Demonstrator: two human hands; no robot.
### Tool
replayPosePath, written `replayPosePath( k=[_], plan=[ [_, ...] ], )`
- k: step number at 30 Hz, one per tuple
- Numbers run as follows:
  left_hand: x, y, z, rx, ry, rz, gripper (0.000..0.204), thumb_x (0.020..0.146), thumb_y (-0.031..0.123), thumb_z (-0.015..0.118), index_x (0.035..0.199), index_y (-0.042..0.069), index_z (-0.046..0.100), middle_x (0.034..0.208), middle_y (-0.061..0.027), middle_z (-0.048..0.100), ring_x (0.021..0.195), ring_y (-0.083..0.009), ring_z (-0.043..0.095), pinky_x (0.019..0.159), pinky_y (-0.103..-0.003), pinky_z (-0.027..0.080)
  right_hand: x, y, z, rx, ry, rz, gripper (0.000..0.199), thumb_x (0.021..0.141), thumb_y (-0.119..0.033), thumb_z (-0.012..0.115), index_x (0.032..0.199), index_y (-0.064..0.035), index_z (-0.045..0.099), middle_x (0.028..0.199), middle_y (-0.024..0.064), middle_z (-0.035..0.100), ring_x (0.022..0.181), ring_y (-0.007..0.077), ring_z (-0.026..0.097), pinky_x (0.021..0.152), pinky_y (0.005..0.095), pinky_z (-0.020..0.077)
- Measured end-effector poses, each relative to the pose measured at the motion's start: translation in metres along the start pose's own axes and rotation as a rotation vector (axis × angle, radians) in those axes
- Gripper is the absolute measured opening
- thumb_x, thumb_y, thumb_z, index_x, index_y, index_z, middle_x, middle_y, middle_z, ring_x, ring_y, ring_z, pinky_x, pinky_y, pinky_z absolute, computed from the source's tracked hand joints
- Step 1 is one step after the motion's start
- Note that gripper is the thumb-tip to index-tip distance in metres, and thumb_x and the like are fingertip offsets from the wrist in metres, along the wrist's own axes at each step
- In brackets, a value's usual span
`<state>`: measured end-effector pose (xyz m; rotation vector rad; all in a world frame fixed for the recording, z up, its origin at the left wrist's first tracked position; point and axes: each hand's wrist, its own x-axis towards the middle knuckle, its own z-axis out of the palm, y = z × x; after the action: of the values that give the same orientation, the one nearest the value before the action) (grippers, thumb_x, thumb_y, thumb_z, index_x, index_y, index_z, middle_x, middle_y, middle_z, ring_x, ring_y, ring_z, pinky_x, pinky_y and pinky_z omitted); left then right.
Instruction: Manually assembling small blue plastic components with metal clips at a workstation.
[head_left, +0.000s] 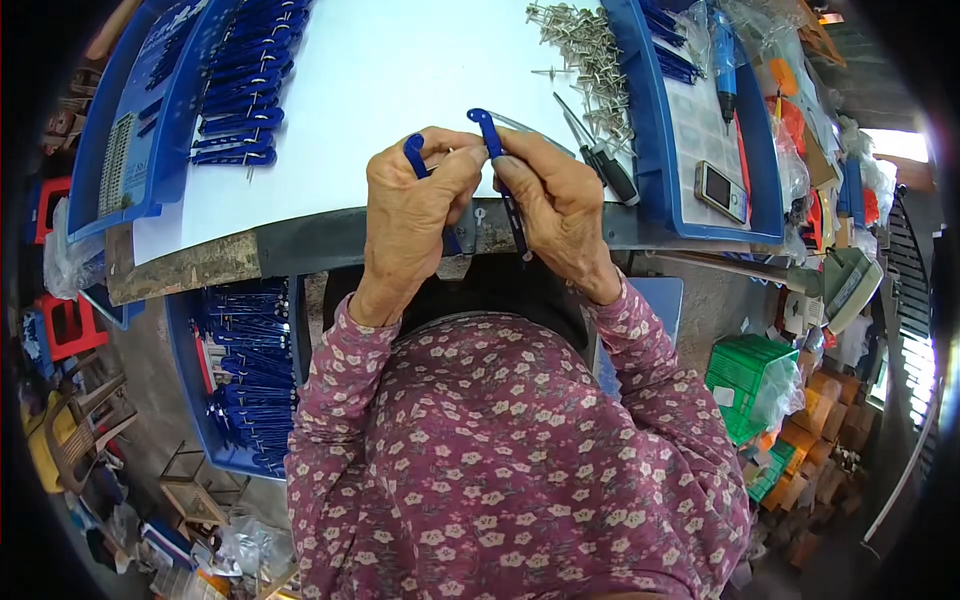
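In my left hand (415, 205) is a long, narrow blue piece (414, 152) with a rounded, hooked head, its lower end showing below my fingers. My right hand (562, 200) grips a second narrow piece (482, 122), blue at its rounded head and dark along the strip that hangs past the table edge. My fingertips meet between the two pieces; whatever is pinched there is too small to make out. Similar blue pieces (250, 100), some with metal pins, lie in a row at the left. T-shaped metal pins (590, 60) are heaped at the right.
Black-handled hand tools (612, 172) lie beside the pins. The right blue tray (655, 120) holds a phone (722, 190) and a blue powered screwdriver (725, 70). Another blue tray (150, 200) stands at left. Below the table is a bin (185, 380) of blue pieces.
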<state>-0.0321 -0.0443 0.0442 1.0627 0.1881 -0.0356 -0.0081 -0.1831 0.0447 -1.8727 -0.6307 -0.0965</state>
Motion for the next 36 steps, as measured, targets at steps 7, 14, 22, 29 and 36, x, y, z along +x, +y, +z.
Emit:
replayPosePath(
  k=[7,14,22,29,36],
  plan=[
    [-0.001,0.001,0.004,-0.026,0.024,0.01,0.006,0.079,0.005,0.058,0.08,-0.001,0.06,0.056,0.0021,0.048,0.046,-0.0019,0.037,0.04,-0.017,0.024,-0.003,-0.001,0.006,0.206,0.124,0.077,0.028,0.083,-0.002,0.057,0.111,0.0,0.055,0.073,0.0016,0.055,0.062,0.0048,0.047,0.055,0.0185,0.0387],
    [0.0,0.001,0.003,-0.046,-0.001,-0.045,0.006,0.079,0.006,0.058,0.079,0.0,0.06,0.057,0.0032,0.047,0.046,-0.0015,0.035,0.039,-0.016,0.023,0.004,0.01,-0.007,-0.137,0.061,-0.296,0.029,0.079,0.006,0.055,0.108,0.0041,0.055,0.085,0.0115,0.06,0.07,0.0148,0.058,0.061,0.0211,0.0444],
    [-0.001,0.004,0.004,-0.07,-0.076,-0.091,0.007,0.079,0.008,0.058,0.078,0.001,0.06,0.057,0.0039,0.045,0.046,-0.0005,0.033,0.039,-0.015,0.021,0.006,0.015,-0.019,-0.277,0.03,-0.529,0.039,0.07,0.015,0.056,0.107,0.0042,0.056,0.096,0.0189,0.06,0.082,0.0266,0.062,0.066,0.0281,0.05],
    [0.002,0.011,0.01,-0.062,-0.124,-0.066,0.007,0.079,0.008,0.058,0.076,0.001,0.059,0.055,0.0042,0.044,0.046,-0.0007,0.033,0.039,-0.016,0.02,0.014,0.019,-0.027,-0.335,0.011,-0.676,0.038,0.069,0.014,0.057,0.106,0.0058,0.056,0.096,0.0211,0.06,0.082,0.0286,0.062,0.069,0.0293,0.0511],
    [0.009,0.015,0.011,0.231,-0.174,0.147,0.004,0.079,0.005,0.057,0.077,0.002,0.056,0.056,0.0052,0.045,0.048,-0.0001,0.033,0.042,-0.016,0.022,0.021,0.014,-0.032,-0.315,-0.037,-0.617,0.035,0.066,0.012,0.056,0.1,0.0049,0.057,0.088,0.0183,0.062,0.078,0.0291,0.063,0.061,0.0308,0.0535]
  ],
)
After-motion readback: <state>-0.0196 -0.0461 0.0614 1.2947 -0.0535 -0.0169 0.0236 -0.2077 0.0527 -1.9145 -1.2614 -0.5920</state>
